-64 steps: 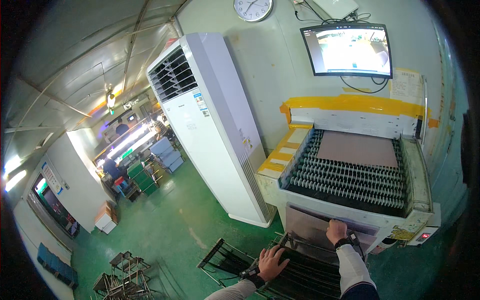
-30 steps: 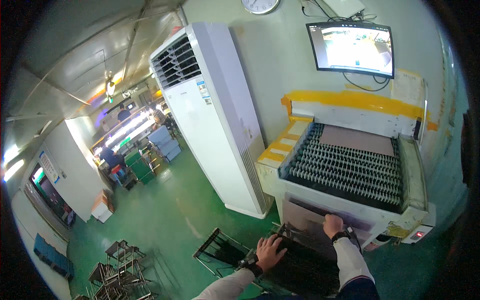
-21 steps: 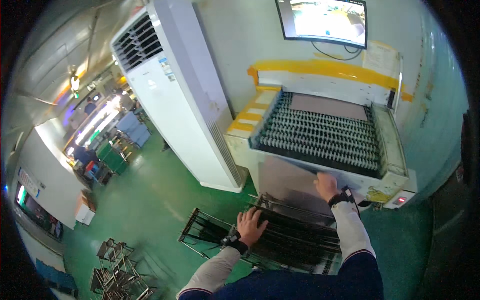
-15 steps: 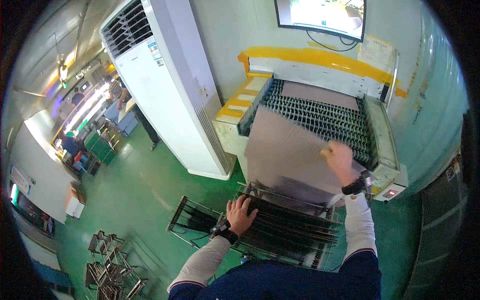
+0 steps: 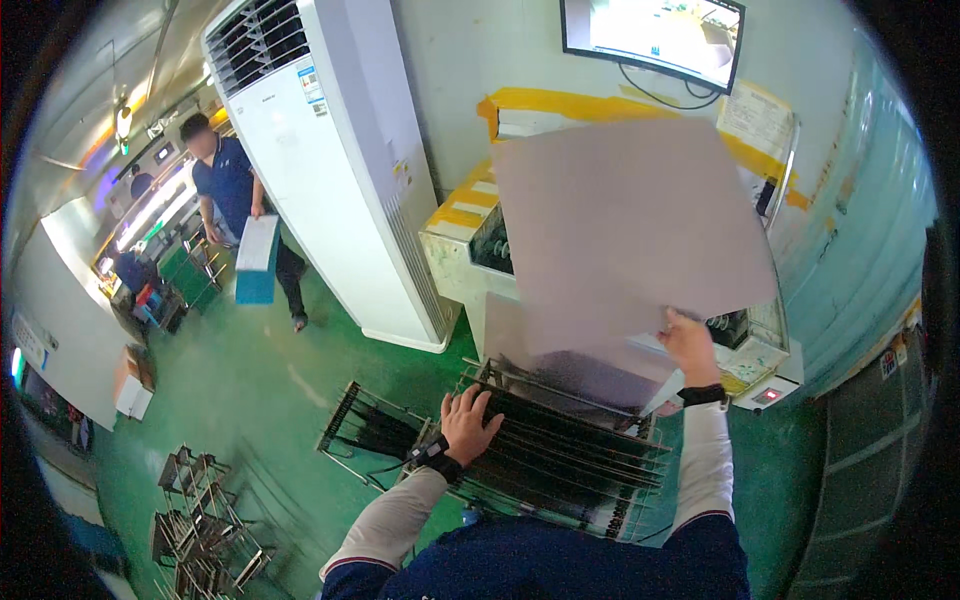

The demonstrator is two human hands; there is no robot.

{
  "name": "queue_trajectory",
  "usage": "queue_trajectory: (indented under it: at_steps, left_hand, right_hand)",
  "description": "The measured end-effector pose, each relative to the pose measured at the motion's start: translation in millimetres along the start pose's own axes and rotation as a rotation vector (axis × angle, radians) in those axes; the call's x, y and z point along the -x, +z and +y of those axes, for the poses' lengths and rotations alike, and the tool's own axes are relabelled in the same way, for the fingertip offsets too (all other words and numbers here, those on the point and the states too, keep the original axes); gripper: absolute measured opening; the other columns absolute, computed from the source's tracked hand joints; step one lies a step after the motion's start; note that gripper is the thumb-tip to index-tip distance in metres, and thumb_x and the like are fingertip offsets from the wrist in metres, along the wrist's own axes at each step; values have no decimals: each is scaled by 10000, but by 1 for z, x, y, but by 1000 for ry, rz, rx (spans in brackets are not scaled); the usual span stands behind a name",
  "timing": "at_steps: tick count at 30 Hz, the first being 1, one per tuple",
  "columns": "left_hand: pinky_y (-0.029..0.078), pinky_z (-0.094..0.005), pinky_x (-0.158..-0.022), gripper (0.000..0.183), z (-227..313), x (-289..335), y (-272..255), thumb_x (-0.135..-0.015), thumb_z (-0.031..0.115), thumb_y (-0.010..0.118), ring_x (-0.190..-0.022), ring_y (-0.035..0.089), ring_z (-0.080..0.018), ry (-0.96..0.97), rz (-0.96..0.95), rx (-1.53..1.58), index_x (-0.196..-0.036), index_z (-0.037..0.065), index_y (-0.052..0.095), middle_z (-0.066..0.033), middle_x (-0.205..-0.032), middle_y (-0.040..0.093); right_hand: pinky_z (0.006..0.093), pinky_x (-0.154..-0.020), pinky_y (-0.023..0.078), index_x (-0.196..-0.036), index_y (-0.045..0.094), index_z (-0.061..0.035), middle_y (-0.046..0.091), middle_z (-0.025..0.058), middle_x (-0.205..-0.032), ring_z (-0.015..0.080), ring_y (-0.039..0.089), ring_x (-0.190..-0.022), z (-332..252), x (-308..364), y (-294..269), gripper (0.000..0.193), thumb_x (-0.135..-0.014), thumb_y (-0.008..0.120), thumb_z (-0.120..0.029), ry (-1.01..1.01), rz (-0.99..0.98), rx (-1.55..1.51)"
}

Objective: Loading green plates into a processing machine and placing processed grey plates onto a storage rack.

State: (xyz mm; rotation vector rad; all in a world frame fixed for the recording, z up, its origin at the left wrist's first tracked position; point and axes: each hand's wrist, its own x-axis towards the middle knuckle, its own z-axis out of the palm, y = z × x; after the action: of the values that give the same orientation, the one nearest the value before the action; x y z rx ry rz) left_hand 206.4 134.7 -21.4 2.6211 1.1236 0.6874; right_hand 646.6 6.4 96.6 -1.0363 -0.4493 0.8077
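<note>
A large, flat brownish-grey panel (image 5: 640,220) is raised over the roller conveyor machine (image 5: 455,245), hiding most of its rollers. My right hand (image 5: 688,345) pinches this panel at its lower right edge, thumb on the near face. My left hand (image 5: 468,425) rests with spread fingers on the top left of a wire rack (image 5: 570,470), which holds several dark thin panels on edge. Between rack and machine leans another greyish panel (image 5: 505,330), partly covered by the raised one.
Left of the machine stands a tall white air conditioner (image 5: 310,170). A co-worker (image 5: 228,180) carries a white and blue board (image 5: 257,258) on the green floor. Metal racks (image 5: 205,520) stand at lower left. A screen (image 5: 655,40) hangs on the wall; a translucent curtain (image 5: 840,250) hangs at right.
My right hand has taken hold of a panel and lifted it up in front of the machine. My left hand stays on the rack. The co-worker has come into fuller view beside the air conditioner.
</note>
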Motion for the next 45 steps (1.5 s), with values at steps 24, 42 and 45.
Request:
queue_trajectory:
  at_steps: [24,42,45]
  left_hand:
    - [324,-606,-1175,550,4,-3,-3,-957,437,707,-1279,560,-366,28,1,-42,-1375,90,623,-135,-1440,570]
    - [271,-588,-1218,564,6,-5,-4,-943,436,714,-1342,523,-352,-30,-54,-5,-1397,122,594,-107,-1489,535]
    - [279,-582,-1214,568,7,-4,-5,-931,444,722,-1323,535,-350,-32,-44,-6,-1387,125,608,-111,-1479,547]
  right_hand:
    - [356,-798,605,-1144,648,-15,748,139,-1105,245,730,-936,97,-86,-7,259,-1030,647,-247,377,78,-225]
    - [510,-900,522,-1195,667,-26,710,145,-1178,378,657,-1083,164,-39,37,369,-897,719,-236,-346,-75,1504]
    - [556,-1031,441,-1235,657,-35,669,153,-1272,386,573,-1241,175,-16,46,413,-867,735,-205,-470,-105,1657]
